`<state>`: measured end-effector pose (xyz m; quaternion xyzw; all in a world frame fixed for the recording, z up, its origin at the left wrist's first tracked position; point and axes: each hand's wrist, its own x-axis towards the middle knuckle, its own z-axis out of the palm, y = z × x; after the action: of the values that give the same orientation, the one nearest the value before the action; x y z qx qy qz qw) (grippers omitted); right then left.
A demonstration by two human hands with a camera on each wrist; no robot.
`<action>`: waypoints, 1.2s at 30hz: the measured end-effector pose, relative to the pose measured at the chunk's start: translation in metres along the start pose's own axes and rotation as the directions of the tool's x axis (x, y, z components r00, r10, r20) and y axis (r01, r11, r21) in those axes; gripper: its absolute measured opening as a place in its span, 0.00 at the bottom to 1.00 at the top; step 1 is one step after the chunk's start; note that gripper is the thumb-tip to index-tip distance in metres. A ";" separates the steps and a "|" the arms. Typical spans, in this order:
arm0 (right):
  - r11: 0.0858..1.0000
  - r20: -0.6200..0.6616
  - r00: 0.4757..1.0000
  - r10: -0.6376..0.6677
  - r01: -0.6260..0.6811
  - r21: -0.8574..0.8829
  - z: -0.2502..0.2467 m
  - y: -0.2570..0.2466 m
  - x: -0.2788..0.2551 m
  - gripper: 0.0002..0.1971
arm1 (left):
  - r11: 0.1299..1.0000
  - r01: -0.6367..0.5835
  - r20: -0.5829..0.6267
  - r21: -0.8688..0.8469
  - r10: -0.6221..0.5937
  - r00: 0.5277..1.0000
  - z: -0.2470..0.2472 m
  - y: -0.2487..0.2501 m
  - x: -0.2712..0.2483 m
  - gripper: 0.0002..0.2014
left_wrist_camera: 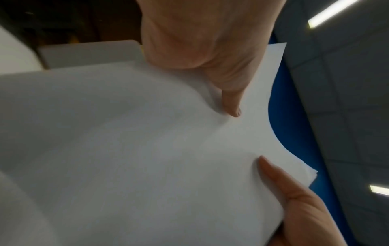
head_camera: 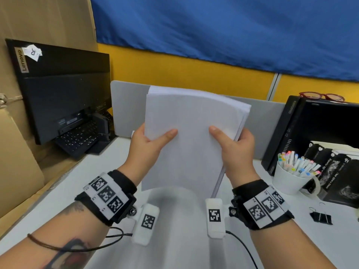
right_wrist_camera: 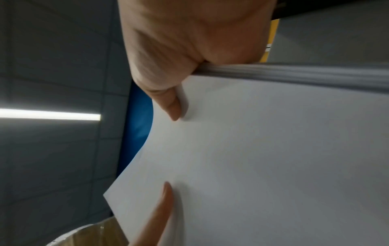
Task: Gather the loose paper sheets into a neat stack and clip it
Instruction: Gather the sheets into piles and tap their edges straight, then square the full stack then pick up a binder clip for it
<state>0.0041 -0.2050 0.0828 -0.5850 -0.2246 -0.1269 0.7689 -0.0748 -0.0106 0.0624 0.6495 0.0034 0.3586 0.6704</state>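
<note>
A stack of white paper sheets point(head_camera: 192, 136) is held upright above the white desk point(head_camera: 58, 200), its top edges slightly fanned and uneven. My left hand point(head_camera: 149, 144) grips the stack's left edge, thumb on the front sheet. My right hand point(head_camera: 235, 146) grips the right edge the same way, thumb across the front. The fingers of both hands are hidden behind the paper. In the left wrist view the paper stack point(left_wrist_camera: 147, 149) fills the frame, with both thumbs pressed on it. The right wrist view shows the stack's layered edge point(right_wrist_camera: 294, 73). A black binder clip point(head_camera: 320, 217) lies on the desk at the right.
A white cup of markers point(head_camera: 293, 177) and black boxes point(head_camera: 338, 171) stand at the right. A black monitor point(head_camera: 66, 98) with a keyboard point(head_camera: 77, 138) is at the left, a grey divider point(head_camera: 128, 107) behind. Cardboard point(head_camera: 19, 171) borders the desk's left side.
</note>
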 end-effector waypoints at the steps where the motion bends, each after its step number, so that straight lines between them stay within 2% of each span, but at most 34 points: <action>1: 0.999 0.016 1.000 0.025 -0.024 -0.033 -0.005 0.006 -0.002 0.11 | 0.999 0.027 -0.004 0.024 -0.027 1.000 -0.004 -0.008 -0.002 0.22; 5: 0.975 0.075 0.978 0.196 -0.186 -0.117 -0.025 0.035 -0.021 0.21 | 0.984 0.171 0.038 0.041 -0.173 0.984 -0.023 -0.040 -0.018 0.33; 8: 0.955 0.098 0.954 0.284 -0.272 -0.120 -0.029 0.042 -0.025 0.23 | 0.974 0.224 0.046 0.019 -0.224 0.973 -0.026 -0.044 -0.018 0.25; 9: 0.948 0.101 0.946 0.307 -0.295 -0.121 -0.029 0.042 -0.025 0.23 | 0.976 0.215 0.029 0.040 -0.217 0.976 -0.026 -0.045 -0.015 0.26; 12: 0.931 0.120 0.926 0.357 -0.343 -0.124 -0.028 0.039 -0.024 0.25 | 0.980 0.150 -0.004 0.130 -0.151 0.989 -0.025 -0.045 -0.011 0.39; 14: 0.931 0.147 0.920 0.364 -0.351 -0.104 -0.027 0.038 -0.026 0.27 | 0.986 0.156 0.028 0.060 -0.158 0.987 -0.022 -0.046 -0.012 0.42; 18: 0.946 0.114 0.939 0.323 -0.317 -0.070 -0.028 0.032 -0.031 0.24 | 0.990 0.144 0.053 0.000 -0.143 0.988 -0.019 -0.034 -0.013 0.35; 22: 0.957 0.108 0.958 0.264 -0.246 -0.157 -0.025 0.022 -0.030 0.31 | 0.992 0.116 0.077 0.038 -0.119 0.990 -0.023 -0.024 -0.007 0.32; 25: 0.958 0.067 0.988 0.143 -0.121 -0.259 -0.020 0.010 -0.025 0.34 | 0.991 0.125 0.102 0.038 -0.128 0.986 -0.023 -0.024 -0.010 0.30; 27: 0.940 0.074 0.997 0.020 0.007 -0.342 -0.017 -0.003 -0.024 0.38 | 0.989 0.145 0.114 0.018 -0.146 0.983 -0.024 -0.028 -0.013 0.28; 28: 0.890 0.080 0.993 -0.082 0.110 -0.443 -0.014 -0.010 -0.024 0.42 | 0.988 0.155 0.123 0.013 -0.155 0.980 -0.025 -0.031 -0.014 0.28; 29: 0.791 0.109 0.970 -0.216 0.240 -0.562 -0.011 -0.017 -0.024 0.46 | 0.987 0.160 0.131 0.011 -0.160 0.978 -0.025 -0.032 -0.016 0.28; 31: 0.521 0.251 0.866 -0.431 0.467 -0.714 0.000 -0.034 -0.022 0.47 | 0.986 0.164 0.136 0.020 -0.165 0.977 -0.026 -0.033 -0.016 0.30; 32: 0.417 0.336 0.829 -0.447 0.525 -0.742 0.006 -0.040 -0.021 0.46 | 0.987 0.159 0.143 0.021 -0.161 0.977 -0.027 -0.033 -0.014 0.31; 34: 0.276 0.488 0.813 -0.319 0.572 -0.772 0.016 -0.049 -0.014 0.43 | 0.989 0.146 0.158 0.003 -0.145 0.977 -0.027 -0.030 -0.010 0.34; 36: 0.150 0.563 0.824 -0.064 0.566 -0.811 0.021 -0.050 -0.002 0.39 | 0.990 0.138 0.167 -0.031 -0.131 0.977 -0.027 -0.025 -0.005 0.34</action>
<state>-0.0245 -0.1992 0.1281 -0.8777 -0.3689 -0.2774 0.1286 -0.0792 0.0130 0.0338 0.6607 -0.0157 0.2574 0.7049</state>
